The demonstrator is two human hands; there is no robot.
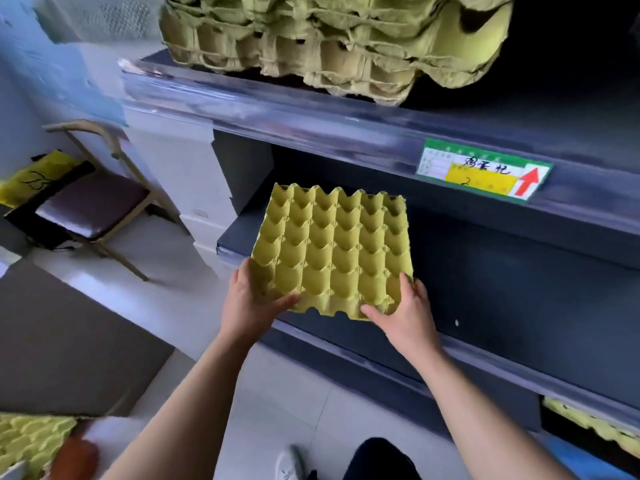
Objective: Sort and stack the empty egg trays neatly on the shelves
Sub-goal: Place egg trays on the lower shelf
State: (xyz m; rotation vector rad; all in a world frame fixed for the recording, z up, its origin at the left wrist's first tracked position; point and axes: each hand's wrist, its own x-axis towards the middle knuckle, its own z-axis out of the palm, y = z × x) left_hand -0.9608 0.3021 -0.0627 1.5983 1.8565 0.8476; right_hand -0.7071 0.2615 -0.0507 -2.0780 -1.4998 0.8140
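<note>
A single yellow-green egg tray (pixel 332 251) is held flat over the left end of the dark middle shelf (pixel 485 278). My left hand (pixel 254 299) grips its near left corner with the thumb on top. My right hand (pixel 403 315) grips its near right corner. On the upper shelf (pixel 277 105) stands a stack of egg trays (pixel 332 43), overhanging the front edge a little. More trays (pixel 588 424) lie on the lowest shelf at the right, partly hidden. Another pile of trays (pixel 31 441) sits at the bottom left.
A price label with a red arrow (pixel 483 171) hangs on the upper shelf's front rail. A wooden chair (pixel 93 206) with a yellow bag (pixel 31 178) stands at the left. A brown cardboard sheet (pixel 65 348) lies on the tiled floor. My shoe (pixel 291 462) shows below.
</note>
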